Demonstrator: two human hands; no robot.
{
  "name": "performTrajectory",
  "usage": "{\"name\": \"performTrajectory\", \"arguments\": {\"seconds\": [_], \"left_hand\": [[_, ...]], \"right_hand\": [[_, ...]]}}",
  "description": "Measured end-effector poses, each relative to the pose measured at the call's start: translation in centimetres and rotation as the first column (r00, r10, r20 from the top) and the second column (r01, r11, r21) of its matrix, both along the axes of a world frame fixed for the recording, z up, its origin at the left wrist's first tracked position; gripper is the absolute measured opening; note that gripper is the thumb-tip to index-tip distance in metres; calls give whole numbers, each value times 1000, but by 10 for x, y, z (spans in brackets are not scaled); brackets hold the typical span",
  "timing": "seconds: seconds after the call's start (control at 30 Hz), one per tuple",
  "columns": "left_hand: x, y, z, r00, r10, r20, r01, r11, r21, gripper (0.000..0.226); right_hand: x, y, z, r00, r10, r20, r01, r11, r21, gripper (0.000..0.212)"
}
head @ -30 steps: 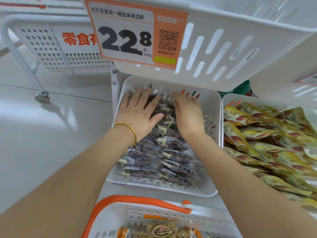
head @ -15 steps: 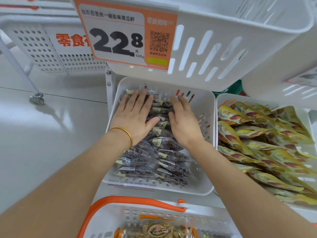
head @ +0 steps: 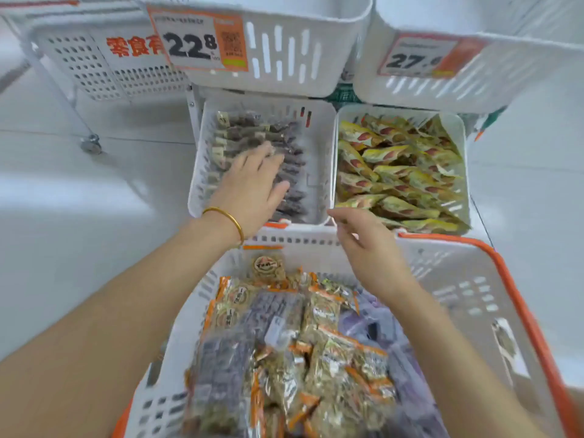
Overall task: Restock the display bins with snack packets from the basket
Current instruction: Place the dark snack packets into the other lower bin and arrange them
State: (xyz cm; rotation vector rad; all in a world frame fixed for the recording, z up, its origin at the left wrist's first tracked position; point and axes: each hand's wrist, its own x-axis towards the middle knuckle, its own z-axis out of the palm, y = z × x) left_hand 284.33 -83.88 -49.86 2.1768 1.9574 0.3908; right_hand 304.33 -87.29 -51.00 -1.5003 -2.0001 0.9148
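Observation:
A white display bin holds rows of dark snack packets. My left hand, with a gold bangle on the wrist, lies flat over the packets in the near part of that bin, fingers straight. My right hand hovers above the far rim of the white basket with orange handles, fingers relaxed and holding nothing. The basket, close to me, is piled with mixed snack packets, some orange-edged, some dark.
To the right stands a second bin full of yellow packets. Two upper bins with price cards overhang the back. A white perforated trolley on casters stands at the left on the pale floor.
Both hands have pulled back toward me from the far end of the dark-packet bin. My right hand has left the bin and is over the basket. The view has tilted down, showing the basket's contents.

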Motion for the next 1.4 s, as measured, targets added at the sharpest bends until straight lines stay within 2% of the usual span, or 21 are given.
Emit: {"name": "performTrajectory", "arguments": {"seconds": [0.1,0.2,0.27,0.33,0.4,0.5,0.57,0.63,0.7,0.77,0.8,0.87,0.97,1.03,1.1,1.2,1.23,1.27,1.3,1.37,1.4], "left_hand": [[34,-49,-8,997,-69,26,70,998,-12,45],[53,-88,-27,997,-65,37,71,981,-179,43],[56,-106,-39,998,-59,19,62,968,-244,40],[54,-121,-48,999,-41,11,43,968,-246,36],[50,-133,-51,1000,0,17,5,961,-277,35],[44,-142,-54,997,72,-8,-70,940,-334,36],[40,-144,-55,991,132,-14,-128,922,-367,41],[40,-146,-60,990,130,-48,-138,914,-381,53],[49,-147,-65,989,95,-112,-131,914,-383,69],[62,-148,-72,976,82,-201,-157,906,-393,84],[67,-149,-76,966,79,-247,-175,902,-394,89],[70,-151,-84,950,85,-302,-205,897,-393,88],[65,-150,-91,951,118,-287,-215,918,-334,61],[62,-147,-87,966,144,-213,-201,939,-278,39],[59,-141,-74,973,222,-55,-229,932,-280,24],[48,-130,-47,916,332,224,-272,926,-261,23],[45,-127,-37,870,347,350,-261,927,-268,23],[43,-126,-27,782,374,498,-248,921,-301,20],[43,-128,-19,655,421,627,-228,902,-368,17],[41,-129,-9,423,510,749,-144,854,-501,16],[41,-129,-8,368,533,762,-108,838,-534,15]], "right_hand": [[38,-49,-11,998,-55,23,58,986,-158,32],[69,-87,-36,983,-29,183,79,960,-270,31],[78,-102,-51,958,51,282,58,928,-367,30],[79,-106,-57,926,124,357,55,890,-453,22],[76,-106,-51,906,229,356,4,837,-548,17],[81,-105,-41,870,395,295,-108,736,-668,44],[89,-105,-36,873,401,278,-114,721,-683,61],[97,-106,-32,876,405,261,-106,690,-716,69],[100,-107,-32,804,509,308,-131,656,-743,54],[100,-112,-38,740,552,384,-158,697,-699,21],[99,-115,-41,746,533,400,-168,731,-661,22],[99,-116,-45,833,439,336,-160,774,-613,18],[99,-109,-33,956,256,141,-136,816,-562,10],[98,-102,-23,983,176,53,-126,856,-501,6],[97,-97,-19,994,95,-45,-105,882,-460,4],[94,-94,-15,982,-38,-185,-52,887,-458,8],[93,-93,-15,974,-57,-217,-50,887,-459,11],[93,-92,-15,968,-65,-244,-56,886,-460,10],[91,-93,-13,962,-66,-266,-68,882,-466,9],[91,-92,-11,947,-52,-318,-115,868,-483,13],[92,-92,-11,939,-45,-341,-138,859,-492,16]]}}
